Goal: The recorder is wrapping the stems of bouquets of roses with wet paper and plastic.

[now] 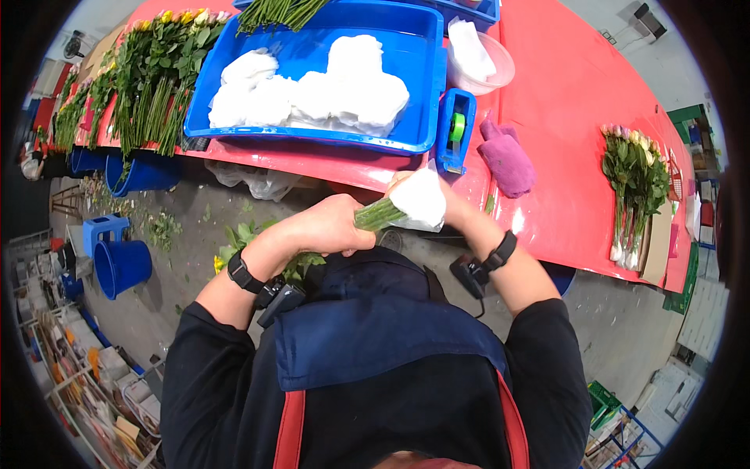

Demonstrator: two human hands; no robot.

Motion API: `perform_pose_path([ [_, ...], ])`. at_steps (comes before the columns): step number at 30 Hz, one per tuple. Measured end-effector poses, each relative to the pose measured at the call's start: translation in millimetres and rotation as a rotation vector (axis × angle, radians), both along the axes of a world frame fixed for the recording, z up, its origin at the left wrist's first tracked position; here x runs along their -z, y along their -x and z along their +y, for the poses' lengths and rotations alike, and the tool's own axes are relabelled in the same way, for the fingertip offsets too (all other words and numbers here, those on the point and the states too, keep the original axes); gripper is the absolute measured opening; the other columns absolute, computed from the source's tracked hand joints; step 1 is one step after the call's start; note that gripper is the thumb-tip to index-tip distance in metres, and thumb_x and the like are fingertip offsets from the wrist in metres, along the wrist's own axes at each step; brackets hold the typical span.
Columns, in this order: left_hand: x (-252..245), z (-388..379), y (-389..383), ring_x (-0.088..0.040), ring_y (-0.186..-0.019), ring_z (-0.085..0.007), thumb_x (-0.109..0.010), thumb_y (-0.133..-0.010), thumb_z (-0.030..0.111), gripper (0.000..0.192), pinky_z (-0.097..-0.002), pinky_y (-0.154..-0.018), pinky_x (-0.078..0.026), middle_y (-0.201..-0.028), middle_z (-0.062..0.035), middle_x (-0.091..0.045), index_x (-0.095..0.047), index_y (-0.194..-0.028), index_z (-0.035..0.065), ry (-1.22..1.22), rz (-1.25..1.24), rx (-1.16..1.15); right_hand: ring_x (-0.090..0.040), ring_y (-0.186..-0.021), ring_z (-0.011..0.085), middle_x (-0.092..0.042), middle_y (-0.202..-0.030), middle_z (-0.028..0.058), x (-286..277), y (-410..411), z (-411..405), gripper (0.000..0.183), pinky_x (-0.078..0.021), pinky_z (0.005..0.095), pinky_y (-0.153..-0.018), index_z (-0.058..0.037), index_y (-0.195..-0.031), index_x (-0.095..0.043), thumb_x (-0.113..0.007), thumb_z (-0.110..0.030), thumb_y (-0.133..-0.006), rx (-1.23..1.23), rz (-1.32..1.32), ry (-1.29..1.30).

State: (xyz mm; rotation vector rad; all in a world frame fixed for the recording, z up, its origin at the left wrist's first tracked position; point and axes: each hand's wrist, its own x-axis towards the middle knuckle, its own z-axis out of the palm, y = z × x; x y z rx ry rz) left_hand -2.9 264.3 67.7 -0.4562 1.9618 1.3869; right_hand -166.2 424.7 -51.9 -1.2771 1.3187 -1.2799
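My left hand (337, 225) is closed around a bunch of green flower stems (377, 214), whose leaves and a bit of yellow bloom show below my left wrist. Over the cut ends of the stems sits a white wad in a clear plastic bag (420, 199). My right hand (436, 190) is at that bag, its fingers mostly hidden behind it. Just beyond, a blue tray (316, 136) on the table holds white, wet-looking wads (351, 97). A blue tape dispenser (454, 132) with a green roll stands beside the tray, left of a rolled purple cloth (508, 161).
The red-covered table (556, 117) curves across in front. Bunches of roses (164, 82) lie at its left, more bunches with wrapped ends (633, 187) at its right. A clear plastic tub (498, 76) is behind the dispenser. Blue buckets (120, 269) stand on the littered floor.
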Motion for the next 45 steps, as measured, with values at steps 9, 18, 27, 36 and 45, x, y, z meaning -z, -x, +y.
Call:
perform_pose_path([
  [9, 29, 4, 2, -0.065, -0.078, -0.0396, -0.064, -0.078, 0.026, 0.022, -0.0451, -0.067, -0.051, -0.076, -0.0227, -0.065, -0.068, -0.080, 0.0036, 0.575, 0.265, -0.021, -0.060, -0.055, 0.0103, -0.067, -0.083, 0.0060, -59, -73, -6, 0.022, -0.0475, 0.0237, -0.047, 0.0010, -0.095, -0.066, -0.058, -0.020, -0.094, 0.236, -0.341, -0.471],
  [18, 4, 38, 50, -0.063, -0.072, -0.0407, -0.065, -0.080, 0.056, 0.060, -0.0472, -0.062, -0.049, -0.074, -0.0236, -0.062, -0.057, -0.080, -0.0037, 0.969, 0.431, 0.453, -0.068, -0.081, 0.0173, -0.068, -0.105, 0.0125, -97, -16, 70, 0.030, -0.0541, 0.0255, -0.065, 0.0045, -0.121, -0.055, -0.052, -0.008, -0.094, 0.717, -0.572, 0.029],
  [27, 4, 61, 62, -0.059, -0.068, -0.0459, -0.069, -0.077, 0.055, 0.062, -0.0497, -0.059, -0.045, -0.068, -0.0283, -0.059, -0.058, -0.071, -0.0050, 0.814, 0.485, 0.491, -0.034, -0.134, 0.0342, -0.040, -0.145, 0.0109, 58, 107, 133, 0.062, -0.0293, 0.0581, -0.105, -0.0240, -0.135, -0.048, -0.069, -0.035, -0.078, 0.981, 1.205, -0.445],
  [36, 1, 41, 61, -0.056, -0.070, -0.0470, -0.074, -0.078, 0.038, 0.047, -0.0485, -0.060, -0.043, -0.071, -0.0289, -0.057, -0.057, -0.075, -0.0056, 0.764, 0.327, 0.332, -0.054, -0.116, 0.0320, -0.057, -0.126, 0.0105, 103, 178, 387, 0.044, -0.0438, 0.0470, -0.097, -0.0185, -0.120, -0.062, -0.064, -0.026, -0.077, 1.555, 1.080, -1.010],
  [45, 15, 18, 57, -0.058, -0.079, -0.0461, -0.074, -0.078, 0.034, 0.042, -0.0463, -0.069, -0.046, -0.079, -0.0265, -0.061, -0.062, -0.088, -0.0049, 0.783, 0.157, 0.321, -0.030, -0.138, 0.0363, -0.028, -0.154, 0.0054, 101, 204, 493, 0.057, -0.0303, 0.0545, -0.108, -0.0220, -0.143, -0.042, -0.054, -0.039, -0.089, 1.732, 0.512, -1.598],
])
